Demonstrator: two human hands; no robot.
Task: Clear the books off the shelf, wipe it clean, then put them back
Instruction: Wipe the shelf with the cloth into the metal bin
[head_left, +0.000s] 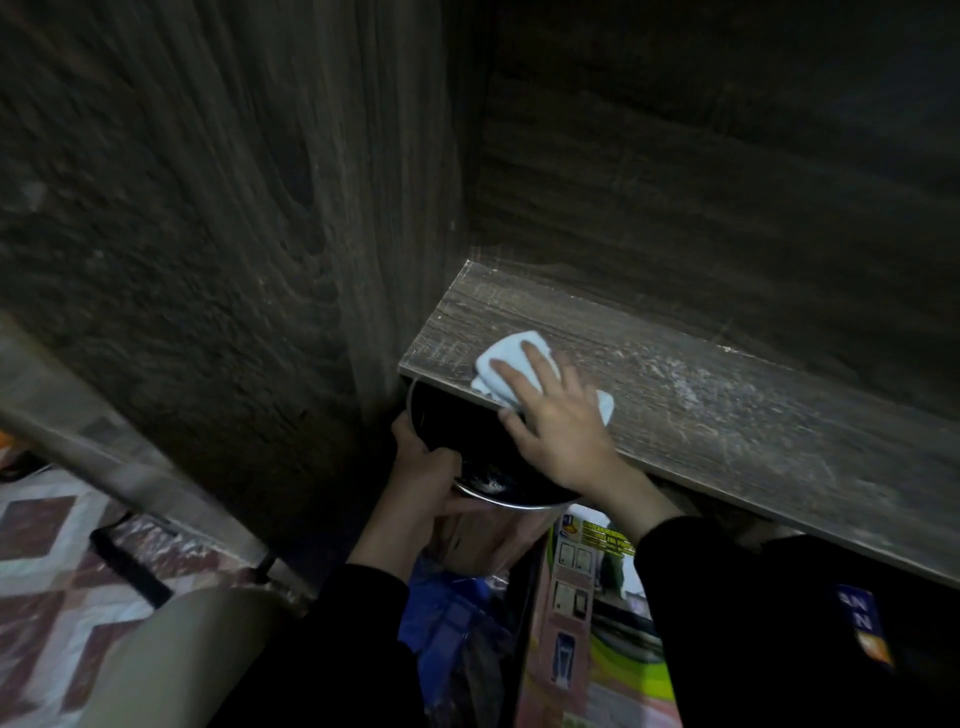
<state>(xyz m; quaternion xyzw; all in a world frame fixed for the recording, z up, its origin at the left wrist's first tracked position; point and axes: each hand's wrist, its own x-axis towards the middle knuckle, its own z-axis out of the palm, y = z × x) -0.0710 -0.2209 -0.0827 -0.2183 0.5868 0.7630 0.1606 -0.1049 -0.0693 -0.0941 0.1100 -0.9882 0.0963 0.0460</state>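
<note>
- The left hand (421, 467) is below the shelf's front edge, fingers curled over the rim of a metal pot (498, 501). It holds the pot's mouth under the lip near the left corner, likely to catch swept dust.
- The cloth (511, 348) is a pale folded pad lying flat on the board near its left end and overhanging the front edge. Its long side runs roughly along the shelf's length.
- The right hand (561, 421) presses flat on the cloth with straight, spread fingers that point toward the back-left corner; it grips nothing.
- The shelf (727, 405) runs lengthwise from that corner away to the right. No books are on it, and pale dust streaks cover the part right of the hand.
- This looks like the wiping step, with clearing done. The next move is probably to draw dust from the right stretch toward the pot while keeping the rim tucked under the edge.
</note>
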